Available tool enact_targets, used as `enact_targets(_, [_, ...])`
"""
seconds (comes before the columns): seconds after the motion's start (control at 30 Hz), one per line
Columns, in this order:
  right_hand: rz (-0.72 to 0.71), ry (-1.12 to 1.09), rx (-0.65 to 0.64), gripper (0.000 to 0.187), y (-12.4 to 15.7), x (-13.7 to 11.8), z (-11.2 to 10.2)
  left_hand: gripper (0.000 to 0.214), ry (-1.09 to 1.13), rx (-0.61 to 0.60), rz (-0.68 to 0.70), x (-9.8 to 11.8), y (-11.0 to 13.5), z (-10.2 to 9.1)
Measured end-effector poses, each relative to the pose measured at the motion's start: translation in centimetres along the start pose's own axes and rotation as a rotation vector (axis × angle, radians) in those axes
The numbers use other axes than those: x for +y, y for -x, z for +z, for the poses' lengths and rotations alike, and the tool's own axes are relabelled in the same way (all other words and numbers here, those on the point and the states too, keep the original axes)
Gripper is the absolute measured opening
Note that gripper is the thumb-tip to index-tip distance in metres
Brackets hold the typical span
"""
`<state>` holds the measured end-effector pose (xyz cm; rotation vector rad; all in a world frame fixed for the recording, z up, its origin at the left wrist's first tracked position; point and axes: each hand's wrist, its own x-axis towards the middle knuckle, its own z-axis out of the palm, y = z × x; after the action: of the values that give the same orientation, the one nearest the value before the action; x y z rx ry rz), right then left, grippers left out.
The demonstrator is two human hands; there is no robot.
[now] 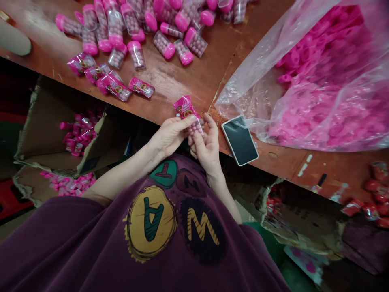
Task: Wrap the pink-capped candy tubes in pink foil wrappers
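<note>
Between my two hands, just above the table's front edge, is a small clear tube of pink candy balls [195, 128] with a printed pink sleeve [184, 106] around its far part. My left hand [172, 136] grips it with the thumb laid across the sleeve. From the right, my right hand [206, 142] pinches the tube's near end, thumb on top and fingers curled beneath. Several sleeved tubes [142, 87] lie on the table beyond my left hand. Farther back is a pile of unsleeved candy tubes [164, 44] with pink caps.
A phone [240, 140] lies at the table's [234, 73] edge by my right hand. Behind it spreads a clear bag of pink plastic pieces [328, 109]. Below left stands a cardboard box [42, 134] holding finished-looking pink tubes. Red wrapped items [370, 209] sit at far right.
</note>
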<state>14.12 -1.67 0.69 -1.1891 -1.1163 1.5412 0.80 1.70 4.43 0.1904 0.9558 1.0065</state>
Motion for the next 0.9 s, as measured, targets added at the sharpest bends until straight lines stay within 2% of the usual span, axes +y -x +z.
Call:
enact_targets(0.1, [-0.171,0.199,0.072,0.065,-0.3,1.0,-0.1,0.018,0.045,-0.002,0.003,-0.7,-0.3,0.1])
enact_targets(0.17, [-0.183,0.26,0.083,0.067,-0.5,1.1,0.0,0.018,0.049,-0.002,-0.01,-1.2,-0.2,0.3])
enact_targets(0.23, [-0.082,0.194,0.055,0.068,-0.5,0.7,0.1,0.018,0.036,0.01,-0.019,-1.5,0.2,0.3])
enact_targets(0.37, [0.145,-0.129,-0.03,0.063,-0.4,-0.4,0.0,0.023,-0.032,-0.014,-0.027,-1.5,1.0,0.0])
enact_targets(0.5, [0.19,-0.323,-0.117,0.064,-1.0,-0.5,-0.2,0.04,-0.092,-0.126,-0.063,-1.4,1.2,-0.7])
enact_targets(0.63, [0.262,-0.366,-0.252,0.056,-2.6,-0.4,1.2,0.059,-0.118,-0.167,-0.062,-0.2,1.3,-2.1])
enact_targets(0.7, [0.279,-0.328,-0.333,0.053,-3.8,-0.9,2.5,0.058,-0.132,-0.132,-0.022,1.2,1.3,-3.0])
enact_targets(0.77, [0.249,-0.221,-0.403,0.057,-5.7,-1.9,3.5,0.05,-0.123,-0.071,0.075,2.9,1.2,-3.9])
enact_targets(0.83, [0.131,-0.024,-0.413,0.061,-8.4,-3.0,4.0,0.044,-0.088,-0.002,0.177,4.5,0.8,-4.9])
enact_targets(0.9, [-0.082,0.241,-0.319,0.052,-12.2,-3.9,3.9,0.052,-0.082,0.076,0.187,5.7,0.1,-6.0])
